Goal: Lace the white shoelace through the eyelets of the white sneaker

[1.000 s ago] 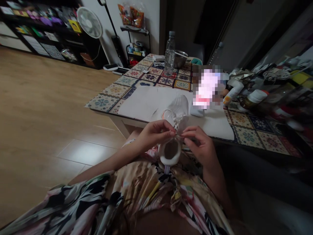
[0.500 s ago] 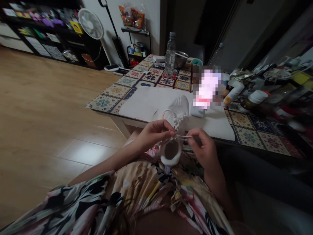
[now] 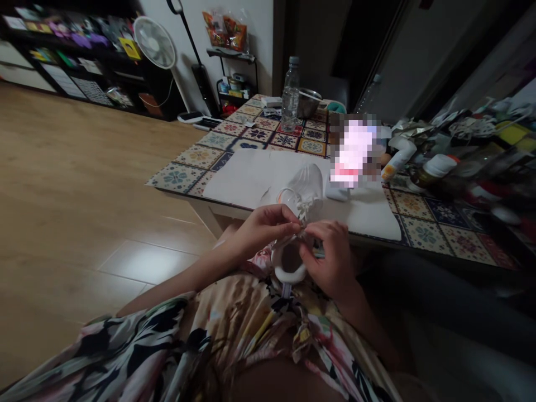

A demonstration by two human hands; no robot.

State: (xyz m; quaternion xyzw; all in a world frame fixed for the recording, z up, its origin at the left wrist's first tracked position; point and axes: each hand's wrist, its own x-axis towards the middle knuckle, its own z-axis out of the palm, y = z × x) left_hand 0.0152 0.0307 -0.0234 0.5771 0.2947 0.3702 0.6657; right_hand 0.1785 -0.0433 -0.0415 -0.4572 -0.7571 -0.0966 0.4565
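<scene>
A white sneaker (image 3: pixel 307 181) rests with its toe on the white sheet (image 3: pixel 238 173) at the table's edge and its heel opening towards my body. My left hand (image 3: pixel 272 223) is pinched on the white shoelace (image 3: pixel 307 209) over the shoe's tongue. Right against it, my right hand (image 3: pixel 329 254) has its thumb and forefinger closed at the same spot, near the shoe's collar. The bit of lace between the right fingertips is mostly hidden. Loops of lace lie loosely over the front of the shoe.
A lit, blurred-out phone screen (image 3: pixel 354 153) stands right of the shoe. Behind are a plastic bottle (image 3: pixel 290 97) and a metal bowl (image 3: pixel 309 103). A white-capped jar (image 3: pixel 433 170) and clutter crowd the patterned table's (image 3: pixel 196 156) right side. A fan (image 3: pixel 154 42) stands far left.
My right hand has moved left to meet my left hand; before, it held the lace stretched out to the right. The left hand and the shoe stay put.
</scene>
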